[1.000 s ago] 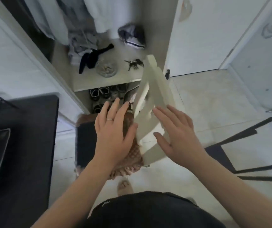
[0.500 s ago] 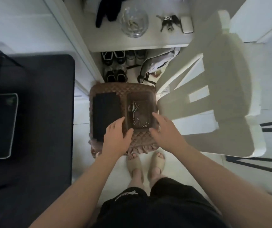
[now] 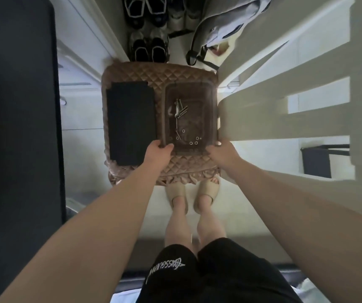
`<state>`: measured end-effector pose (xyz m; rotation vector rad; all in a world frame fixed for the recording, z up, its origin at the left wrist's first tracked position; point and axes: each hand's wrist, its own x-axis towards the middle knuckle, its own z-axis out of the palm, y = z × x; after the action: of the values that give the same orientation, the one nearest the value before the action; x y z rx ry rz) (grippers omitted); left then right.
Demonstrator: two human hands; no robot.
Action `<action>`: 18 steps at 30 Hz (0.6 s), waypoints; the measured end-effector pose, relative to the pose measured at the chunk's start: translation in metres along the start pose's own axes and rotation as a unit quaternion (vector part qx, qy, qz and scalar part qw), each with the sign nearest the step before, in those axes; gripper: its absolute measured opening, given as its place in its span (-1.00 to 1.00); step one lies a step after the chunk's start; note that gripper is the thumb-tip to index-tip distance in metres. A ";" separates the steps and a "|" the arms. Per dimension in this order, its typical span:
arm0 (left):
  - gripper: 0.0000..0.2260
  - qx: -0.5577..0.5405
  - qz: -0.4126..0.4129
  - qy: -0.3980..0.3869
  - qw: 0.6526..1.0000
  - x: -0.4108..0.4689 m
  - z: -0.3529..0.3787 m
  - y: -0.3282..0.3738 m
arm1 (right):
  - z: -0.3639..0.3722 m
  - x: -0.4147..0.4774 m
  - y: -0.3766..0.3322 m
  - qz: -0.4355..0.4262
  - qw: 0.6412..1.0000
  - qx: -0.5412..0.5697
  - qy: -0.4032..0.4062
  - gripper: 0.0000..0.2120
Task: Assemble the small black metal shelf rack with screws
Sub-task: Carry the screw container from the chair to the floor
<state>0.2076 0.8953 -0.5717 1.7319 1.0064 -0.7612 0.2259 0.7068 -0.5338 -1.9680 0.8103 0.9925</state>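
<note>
Fingers (image 3: 168,147) of the left hand (image 3: 157,150) and right hand (image 3: 222,150) gripped the near rim of the clear tray (image 3: 214,110). Loose screws (image 3: 181,109) lay inside it; the black panel (image 3: 131,123) lay just left. Judged light, stiff; contents could slide, so hold level.

Left grip (image 3: 159,149) and right grip (image 3: 220,149) are clasping the clear tray's (image 3: 199,92) near rim; how far the fingers are curling under is not showing. Just beyond both grips, small metal parts (image 3: 181,110) are reading too tiny to sort. Right of the right grip, white chair (image 3: 263,119) is running off the edge, masking most of a black frame (image 3: 315,160). Far beyond, shoes (image 3: 145,9) are getting cropped at top.
</note>
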 end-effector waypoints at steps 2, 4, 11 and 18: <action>-0.63 0.004 0.000 0.006 1.000 0.002 0.002 0.000 | 0.000 0.006 0.001 -0.002 1.000 0.007 -0.002 -0.73; -0.65 0.008 0.001 0.012 1.000 0.000 0.003 0.001 | -0.001 0.010 0.002 -0.007 1.000 0.012 0.001 -0.76; -0.72 -0.022 -0.008 0.006 1.000 -0.017 -0.005 0.003 | -0.009 -0.003 -0.002 -0.034 0.999 0.010 0.010 -0.82; -0.92 -0.092 -0.011 -0.005 0.996 -0.062 -0.025 0.002 | -0.019 -0.059 -0.005 -0.059 0.998 0.006 -0.008 -0.80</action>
<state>0.1817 0.9003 -0.5100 1.5599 1.0569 -0.6678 0.2071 0.7043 -0.4744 -1.9703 0.6818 0.9313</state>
